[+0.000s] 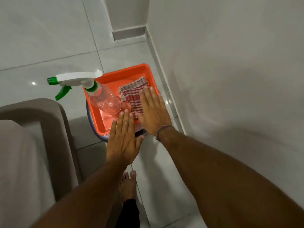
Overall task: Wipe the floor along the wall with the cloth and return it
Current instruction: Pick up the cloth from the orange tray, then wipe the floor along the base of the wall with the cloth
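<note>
Over tray (105, 127), both hands flat, spread

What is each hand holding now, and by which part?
Nothing. Both hands are flat and open: the right hand over the cloth, the left hand over the tray edge.

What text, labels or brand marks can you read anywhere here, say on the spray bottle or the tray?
None can be read.
Spray bottle: clear body, no label visible.
Orange tray: plain, no marking visible.
Red and white checked cloth: pattern only, no text.
Left hand and right hand: only a plain wrist band on the right.
</note>
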A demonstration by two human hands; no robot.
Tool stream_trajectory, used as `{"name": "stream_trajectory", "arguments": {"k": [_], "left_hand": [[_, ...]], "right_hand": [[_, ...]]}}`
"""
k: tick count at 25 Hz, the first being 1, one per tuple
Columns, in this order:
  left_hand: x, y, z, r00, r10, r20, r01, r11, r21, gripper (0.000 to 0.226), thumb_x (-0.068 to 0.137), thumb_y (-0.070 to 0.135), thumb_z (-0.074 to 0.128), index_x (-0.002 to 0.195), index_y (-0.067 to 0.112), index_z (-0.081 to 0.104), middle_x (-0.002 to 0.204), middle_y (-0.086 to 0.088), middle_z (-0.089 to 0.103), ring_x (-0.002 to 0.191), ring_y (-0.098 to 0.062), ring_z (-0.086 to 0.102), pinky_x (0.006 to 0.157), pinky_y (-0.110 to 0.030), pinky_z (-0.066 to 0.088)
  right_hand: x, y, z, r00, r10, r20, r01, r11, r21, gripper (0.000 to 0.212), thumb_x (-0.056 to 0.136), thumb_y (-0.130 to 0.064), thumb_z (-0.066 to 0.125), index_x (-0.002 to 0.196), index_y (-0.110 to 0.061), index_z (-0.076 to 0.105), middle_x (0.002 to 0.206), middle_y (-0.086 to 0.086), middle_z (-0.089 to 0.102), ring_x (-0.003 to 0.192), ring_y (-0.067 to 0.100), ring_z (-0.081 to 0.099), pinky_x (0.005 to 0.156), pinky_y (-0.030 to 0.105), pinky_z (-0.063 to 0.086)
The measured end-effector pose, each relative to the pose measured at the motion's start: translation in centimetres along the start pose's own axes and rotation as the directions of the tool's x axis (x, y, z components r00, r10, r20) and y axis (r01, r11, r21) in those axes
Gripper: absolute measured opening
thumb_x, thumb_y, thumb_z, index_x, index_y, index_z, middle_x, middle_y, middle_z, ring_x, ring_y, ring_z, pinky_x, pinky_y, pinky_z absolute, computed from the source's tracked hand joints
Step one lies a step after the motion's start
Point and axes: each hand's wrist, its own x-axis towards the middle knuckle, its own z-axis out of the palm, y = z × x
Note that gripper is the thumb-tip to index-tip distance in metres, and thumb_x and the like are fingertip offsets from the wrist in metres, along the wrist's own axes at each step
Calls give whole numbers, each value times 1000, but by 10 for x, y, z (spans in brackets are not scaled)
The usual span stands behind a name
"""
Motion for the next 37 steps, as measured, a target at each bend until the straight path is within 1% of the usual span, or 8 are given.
{"name": "stream_trajectory", "arguments": {"k": [5,12,17,22,25,30,33,37], "left_hand": [[30,-26,35,999,-31,10,32,996,-82,85,110,56,40,172,0,24,181,-23,16,170,-41,17,138,-61,21],[34,-31,43,1000,-7,2,7,993,-115,89,106,62,34,171,3,22,180,-22,24,169,-39,22,136,-62,26],[37,-31,42,999,-3,49,7,996,-86,96,104,70,23,174,4,14,184,-18,13,172,-36,12,139,-58,18],[23,-20,36,1000,1,-21,-3,998,-69,97,105,67,30,173,-1,20,182,-24,19,170,-40,18,139,-58,17],[0,-1,35,1000,10,-10,-11,999,-39,97,105,71,26,173,5,5,183,-18,5,172,-36,9,139,-52,7],[-52,48,58,1000,5,9,-5,1000,-12,95,106,73,23,172,11,-7,182,-11,-10,173,-31,-3,139,-49,0],[-96,86,88,998,-29,51,30,1000,-4,94,105,76,14,170,13,-12,182,-11,-16,171,-30,-12,141,-51,1],[-150,134,155,993,-54,107,54,999,1,95,102,75,-1,172,12,-10,180,-12,-22,170,-29,-21,138,-47,-14]], "right_hand": [[75,0,46,978,48,201,-44,999,-23,100,99,-75,32,167,-15,-11,176,15,-14,163,35,-13,132,56,-2],[85,5,72,963,22,269,-32,999,31,98,103,-66,38,165,-17,-20,174,14,-25,160,37,-23,129,56,-12],[91,9,61,981,49,187,-81,983,164,75,110,-33,44,168,-15,1,178,10,-4,164,31,-9,133,55,3],[65,4,25,983,183,33,-174,846,505,63,108,-7,43,166,-13,19,177,7,15,165,25,5,131,54,22],[11,-1,-3,974,210,-84,-113,776,621,63,106,0,44,165,-10,24,175,11,22,163,28,16,127,53,34],[-111,20,-25,947,241,-212,-44,752,658,63,107,-9,48,164,-9,23,174,12,25,162,26,21,120,8,21],[-188,39,-8,944,273,-187,-71,719,692,65,105,-9,47,165,-12,22,174,10,24,160,18,21,114,-2,18],[-279,64,73,963,269,27,-217,710,669,71,106,-7,53,167,-19,17,176,4,19,161,20,23,108,-6,17]]}}
